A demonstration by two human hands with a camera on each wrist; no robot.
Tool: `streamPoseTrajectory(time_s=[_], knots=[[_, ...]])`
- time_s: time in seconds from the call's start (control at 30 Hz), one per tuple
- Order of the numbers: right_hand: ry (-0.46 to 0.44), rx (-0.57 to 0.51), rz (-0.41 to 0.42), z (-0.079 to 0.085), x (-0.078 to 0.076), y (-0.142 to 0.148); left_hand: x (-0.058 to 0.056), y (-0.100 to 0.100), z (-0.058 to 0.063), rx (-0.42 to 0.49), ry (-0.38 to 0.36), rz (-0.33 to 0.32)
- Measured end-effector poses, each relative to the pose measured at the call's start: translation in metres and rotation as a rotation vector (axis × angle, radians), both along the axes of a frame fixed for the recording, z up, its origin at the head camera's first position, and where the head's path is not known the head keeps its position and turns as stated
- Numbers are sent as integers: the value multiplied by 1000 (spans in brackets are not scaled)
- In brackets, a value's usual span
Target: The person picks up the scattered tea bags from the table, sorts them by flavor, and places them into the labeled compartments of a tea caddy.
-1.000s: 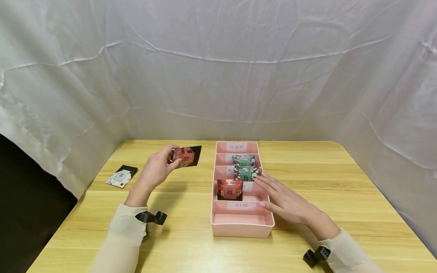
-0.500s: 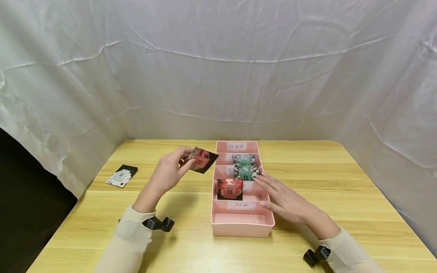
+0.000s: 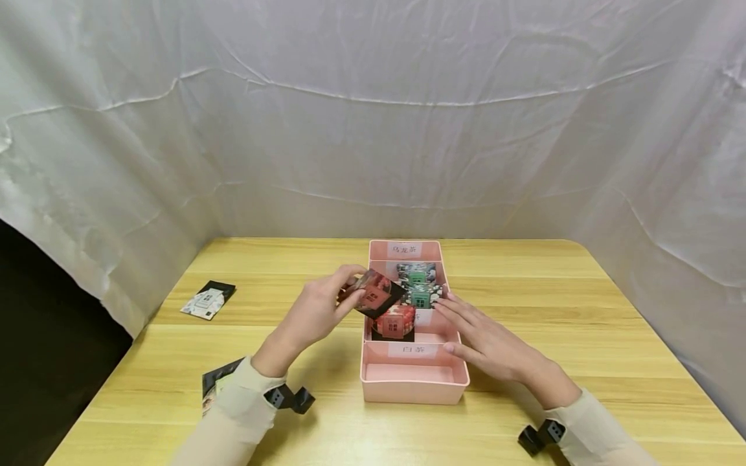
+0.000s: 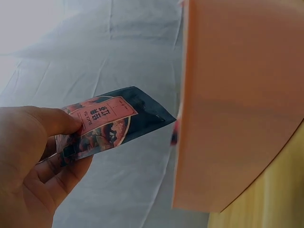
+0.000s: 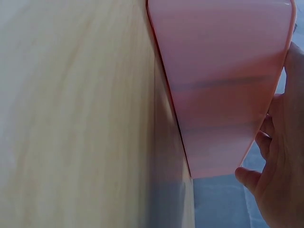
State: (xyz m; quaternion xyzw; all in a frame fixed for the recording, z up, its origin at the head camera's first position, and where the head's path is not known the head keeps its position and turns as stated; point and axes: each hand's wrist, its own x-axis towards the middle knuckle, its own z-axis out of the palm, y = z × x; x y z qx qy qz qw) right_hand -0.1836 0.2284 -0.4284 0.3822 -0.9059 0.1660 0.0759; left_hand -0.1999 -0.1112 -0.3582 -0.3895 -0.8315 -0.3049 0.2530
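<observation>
My left hand [image 3: 315, 314] pinches a red and black tea bag sachet [image 3: 377, 295] between thumb and fingers, tilted over the left rim of a pink divided box [image 3: 415, 393]. In the left wrist view, the sachet [image 4: 107, 118] reads "BLACK TEA", its dark corner close to the box wall. Below it, another red sachet [image 3: 393, 322] lies in the compartment second from the front. Two green-labelled sachets sit farther back, the nearer one [image 3: 422, 296] partly overlapped in view. My right hand [image 3: 495, 343] rests its fairly straight fingers on the box's right rim.
A white and black sachet [image 3: 208, 299] lies on the wooden table at left. Another dark sachet [image 3: 215, 382] shows partly from behind my left sleeve. White paper labels [image 3: 411, 350] mark the compartments. Pale fabric [image 3: 373, 142] hangs around the table.
My left hand has carried the red sachet rightward and slightly nearer, to over the box. The dark sachet at lower left has come out from behind the forearm. My right hand stays put.
</observation>
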Motion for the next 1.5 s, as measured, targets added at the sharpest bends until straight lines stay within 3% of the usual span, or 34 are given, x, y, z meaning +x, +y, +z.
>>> streamPoseTrajectory(time_s=[0.2,0.53,0.77,1.07,1.2,1.5], knots=[[-3,-9,-6,0,1,1,2,15,-6,-46,31,-19],[-19,-6,-12,2,1,3,-3,34,-11,-108,-32,-30],[-21,-7,-11,0,1,2,-8,47,-19,-171,-128,-56],[-25,-13,-9,0,1,1,-9,60,-24,-260,-149,-73],[-35,-15,-13,1,1,0,-8,60,-24,-311,-183,-74],[-19,0,-13,1,2,0,-1,33,-15,-275,-146,-21]])
